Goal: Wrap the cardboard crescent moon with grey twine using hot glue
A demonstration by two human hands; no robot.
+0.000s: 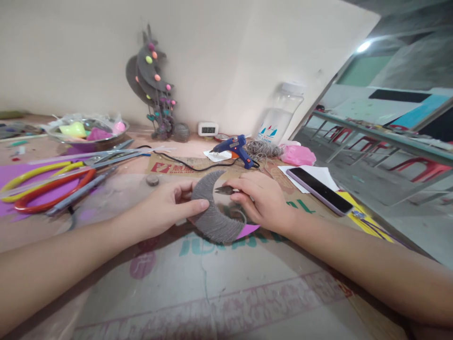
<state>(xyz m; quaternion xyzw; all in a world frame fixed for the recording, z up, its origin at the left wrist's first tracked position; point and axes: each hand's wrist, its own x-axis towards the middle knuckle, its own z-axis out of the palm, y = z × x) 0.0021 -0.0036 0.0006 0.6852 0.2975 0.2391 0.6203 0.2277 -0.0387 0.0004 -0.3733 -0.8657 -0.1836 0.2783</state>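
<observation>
My left hand (182,203) grips a crescent moon shape (208,219) at its outer curve, thumb on the front. Grey yarn covers most of the crescent in close turns, while its lower right tip shows bare purple. Inside the curve, my right hand (264,198) pinches a small dark grey pointed bundle (225,190), which looks like wound yarn; its far end is hidden by the fingers. A thin loop of yarn (243,216) curves between the crescent's lower arm and my right hand. Both hands are above a cardboard sheet (170,283).
Behind the hands lie a blue glue gun (235,148), a tangle of grey yarn (264,149) and a white timer (208,129). Scissors (53,184) are at left, a phone (320,189) at right. A water bottle (281,115) and a decorated moon hanging (152,75) stand by the wall.
</observation>
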